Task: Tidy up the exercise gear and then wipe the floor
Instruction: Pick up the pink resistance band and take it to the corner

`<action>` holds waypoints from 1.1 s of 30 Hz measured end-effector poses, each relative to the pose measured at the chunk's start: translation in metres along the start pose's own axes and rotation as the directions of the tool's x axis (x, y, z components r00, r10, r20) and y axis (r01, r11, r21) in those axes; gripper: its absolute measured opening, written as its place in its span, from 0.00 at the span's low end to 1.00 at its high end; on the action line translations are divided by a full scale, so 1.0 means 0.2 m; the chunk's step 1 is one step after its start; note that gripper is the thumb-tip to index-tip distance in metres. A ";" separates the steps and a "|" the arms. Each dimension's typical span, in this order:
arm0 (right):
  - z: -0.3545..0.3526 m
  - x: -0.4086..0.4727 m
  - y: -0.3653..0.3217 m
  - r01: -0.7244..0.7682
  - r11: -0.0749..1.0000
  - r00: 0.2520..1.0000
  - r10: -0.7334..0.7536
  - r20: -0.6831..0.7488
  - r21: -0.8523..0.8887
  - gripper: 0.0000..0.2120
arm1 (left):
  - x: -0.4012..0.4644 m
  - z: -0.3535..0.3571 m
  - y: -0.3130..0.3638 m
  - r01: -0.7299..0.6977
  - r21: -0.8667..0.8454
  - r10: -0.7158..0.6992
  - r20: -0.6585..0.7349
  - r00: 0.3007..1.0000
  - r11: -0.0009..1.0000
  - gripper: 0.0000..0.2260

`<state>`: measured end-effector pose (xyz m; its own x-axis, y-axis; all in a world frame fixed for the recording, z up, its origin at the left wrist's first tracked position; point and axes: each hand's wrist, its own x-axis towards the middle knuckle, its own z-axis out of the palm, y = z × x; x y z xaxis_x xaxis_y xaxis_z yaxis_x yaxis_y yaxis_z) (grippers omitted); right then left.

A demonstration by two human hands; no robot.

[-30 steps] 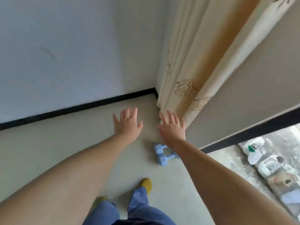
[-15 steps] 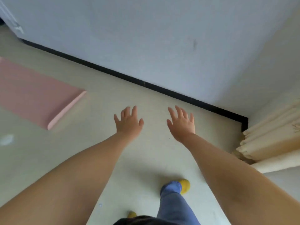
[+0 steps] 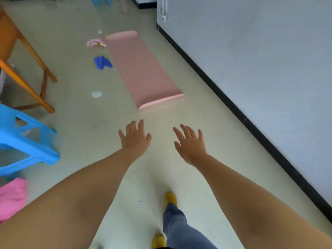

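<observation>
Both arms were extended forward over the floor (image 3: 86,123). The left hand (image 3: 134,139) and right hand (image 3: 191,143) were held palm down, fingers straight and spread, holding nothing and touching nothing. The two hands were apart from each other, and both were short of the mat.

The pink mat (image 3: 142,69) lay unrolled flat on the floor ahead of the hands, running away from the viewer roughly along the wall (image 3: 260,60). Its near end was slightly raised at the edge. A black skirting (image 3: 233,108) ran along the foot of the wall, to the right of the mat.

A blue cloth (image 3: 102,62) lay crumpled just beside the mat's left edge. Beyond it, near the mat's far corner, lay a small pink item (image 3: 96,43) with yellow spots; it was too blurred to identify. A pale round patch (image 3: 96,94) showed on the floor left of the mat; whether it was an object or a mark could not be told.

At the left, a blue stool (image 3: 27,139) was cut off by the frame edge. Behind it stood orange wooden legs (image 3: 32,76), the piece they belonged to being out of view. A pink fabric (image 3: 11,198) at the lower left was also cut off.

Below the arms, a trouser leg (image 3: 177,225) and two yellow shoes (image 3: 170,198) were visible, the nearer shoe partly hidden.
</observation>
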<state>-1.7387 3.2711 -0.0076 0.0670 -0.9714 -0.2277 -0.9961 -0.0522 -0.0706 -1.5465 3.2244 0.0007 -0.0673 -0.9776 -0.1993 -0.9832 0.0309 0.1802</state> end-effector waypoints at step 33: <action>-0.64 3.19 -1.44 0.327 0.943 0.945 -0.327 0.014 -0.060 0.25 | 2.64 -0.93 -1.90 0.295 0.098 -0.293 -0.035 0.956 0.951 0.26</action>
<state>-1.4157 2.6359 -0.0080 0.3898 -0.8977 -0.2052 -0.9209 -0.3809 -0.0829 -1.1777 2.6586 0.0055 0.2295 -0.9506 -0.2091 -0.9710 -0.2385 0.0184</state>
